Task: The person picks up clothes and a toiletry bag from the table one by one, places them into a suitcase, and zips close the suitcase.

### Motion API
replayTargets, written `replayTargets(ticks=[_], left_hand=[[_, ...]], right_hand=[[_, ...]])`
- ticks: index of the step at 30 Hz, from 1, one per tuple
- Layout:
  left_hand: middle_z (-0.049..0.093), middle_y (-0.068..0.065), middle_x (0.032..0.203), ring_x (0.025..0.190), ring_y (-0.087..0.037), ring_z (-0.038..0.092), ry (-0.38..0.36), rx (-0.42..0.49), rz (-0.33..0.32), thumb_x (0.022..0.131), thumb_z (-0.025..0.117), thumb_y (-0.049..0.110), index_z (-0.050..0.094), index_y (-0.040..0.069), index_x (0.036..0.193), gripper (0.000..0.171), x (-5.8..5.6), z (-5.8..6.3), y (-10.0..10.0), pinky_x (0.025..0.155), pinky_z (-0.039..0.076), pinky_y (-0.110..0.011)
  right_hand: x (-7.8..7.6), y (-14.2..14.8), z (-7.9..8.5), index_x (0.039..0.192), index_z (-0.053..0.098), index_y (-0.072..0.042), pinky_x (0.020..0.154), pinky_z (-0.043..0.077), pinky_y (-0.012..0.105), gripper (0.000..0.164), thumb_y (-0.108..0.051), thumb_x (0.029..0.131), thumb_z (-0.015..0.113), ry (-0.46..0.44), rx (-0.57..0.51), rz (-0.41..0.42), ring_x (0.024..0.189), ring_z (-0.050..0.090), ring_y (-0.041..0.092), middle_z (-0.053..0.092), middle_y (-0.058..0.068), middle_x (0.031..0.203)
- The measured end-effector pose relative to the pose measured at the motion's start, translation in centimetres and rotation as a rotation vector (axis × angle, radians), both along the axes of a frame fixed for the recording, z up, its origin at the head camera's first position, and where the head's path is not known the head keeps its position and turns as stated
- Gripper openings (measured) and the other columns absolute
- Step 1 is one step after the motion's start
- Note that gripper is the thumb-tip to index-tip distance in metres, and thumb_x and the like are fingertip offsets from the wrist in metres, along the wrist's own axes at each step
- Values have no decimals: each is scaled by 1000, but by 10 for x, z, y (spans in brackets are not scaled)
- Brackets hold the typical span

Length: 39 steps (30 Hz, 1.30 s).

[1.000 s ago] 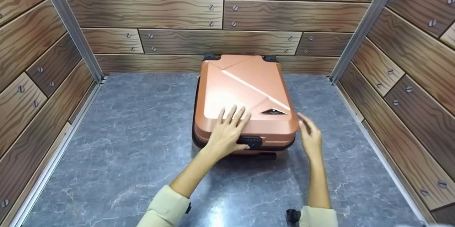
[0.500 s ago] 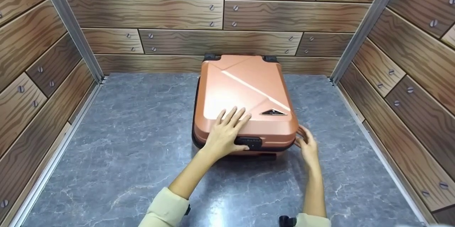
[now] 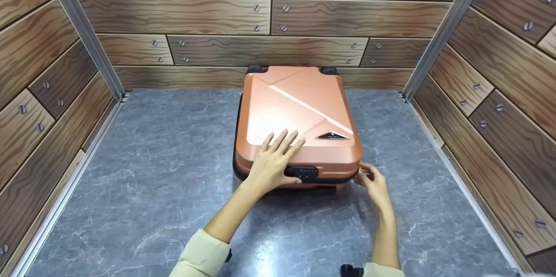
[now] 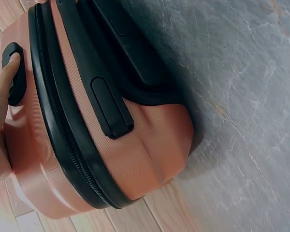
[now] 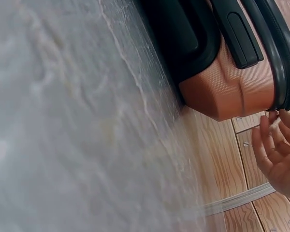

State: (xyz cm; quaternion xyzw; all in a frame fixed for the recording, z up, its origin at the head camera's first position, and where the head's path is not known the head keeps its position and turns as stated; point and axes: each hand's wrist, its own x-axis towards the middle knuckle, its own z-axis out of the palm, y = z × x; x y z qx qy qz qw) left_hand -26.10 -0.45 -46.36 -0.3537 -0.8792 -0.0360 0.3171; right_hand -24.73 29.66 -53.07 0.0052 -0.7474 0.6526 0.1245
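A copper-pink hard-shell suitcase (image 3: 299, 107) lies flat on the floor, its handle end towards me. My left hand (image 3: 270, 165) rests on its near left part with fingers spread over the lid. The left thumb touches the black combination lock (image 4: 19, 87). At the near right corner, my right hand (image 3: 377, 185) has thumb and index finger together at the black zipper (image 5: 286, 58), pinching a small zipper pull that the fingertips mostly hide. The zipper (image 4: 63, 128) looks closed along the front in the left wrist view.
A black side handle (image 4: 94, 77) lies flat on the suitcase's end, below the zipper. Black wheels (image 3: 256, 68) stand at the far end, near the wood-patterned back wall (image 3: 226, 51). Similar side walls flank the grey marbled floor (image 3: 165, 151).
My right hand has moved from beside the suitcase's right edge towards me, down to the near right corner, and its fingers have closed at the zipper. My left hand stays in place.
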Motion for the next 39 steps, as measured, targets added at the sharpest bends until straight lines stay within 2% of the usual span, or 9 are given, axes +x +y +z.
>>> replayTargets(ticks=[3,6,11,17,21,27,34,39], left_hand=[[30,-9,146,134,-27,22,1,-7,2,56,72,67,34,13,143,108,0,0,-1,107,14,-45],[30,-8,146,134,-26,22,-2,-14,9,56,72,67,33,14,143,108,0,-1,-3,107,13,-44],[30,-6,146,134,-25,22,-9,-6,12,58,72,65,34,16,143,105,1,-3,-9,108,13,-41],[33,-5,144,133,-24,25,10,26,-8,58,73,63,37,16,141,102,-1,-3,-12,108,15,-40],[35,-4,143,132,-24,28,22,53,-1,55,73,64,40,18,140,102,-2,-4,-11,107,17,-39],[38,-2,141,130,-24,31,29,88,11,53,75,64,44,20,137,100,-3,-6,-9,106,19,-39],[42,-2,139,128,-24,34,44,126,1,49,77,63,47,21,135,101,-3,-5,-7,106,21,-39],[43,-1,138,127,-24,36,48,136,6,48,78,63,48,22,134,100,-3,-4,-4,104,23,-40]], right_hand=[[-1,-1,0,105,53,19,63,52,23,20,7,89,52,-9,-7,-65,64,60,10,60,6,80],[-3,-1,0,98,57,17,63,51,22,15,5,88,55,-6,32,-104,62,59,10,62,8,78],[-4,-1,-1,91,58,17,62,51,21,12,6,87,57,26,107,-114,62,58,9,62,17,79],[-4,0,2,88,59,16,60,50,19,10,6,86,58,51,177,-130,60,58,9,63,17,77],[-2,1,6,87,60,12,58,49,18,8,5,85,60,59,248,-132,60,60,15,63,18,77],[0,4,7,84,61,12,55,46,16,8,4,84,62,107,339,-124,57,56,8,62,19,75],[2,6,7,81,60,12,55,45,14,6,7,82,63,136,357,-107,58,52,3,63,19,74],[5,9,7,79,61,12,55,44,13,5,8,81,64,186,358,-85,59,53,3,63,19,73]])
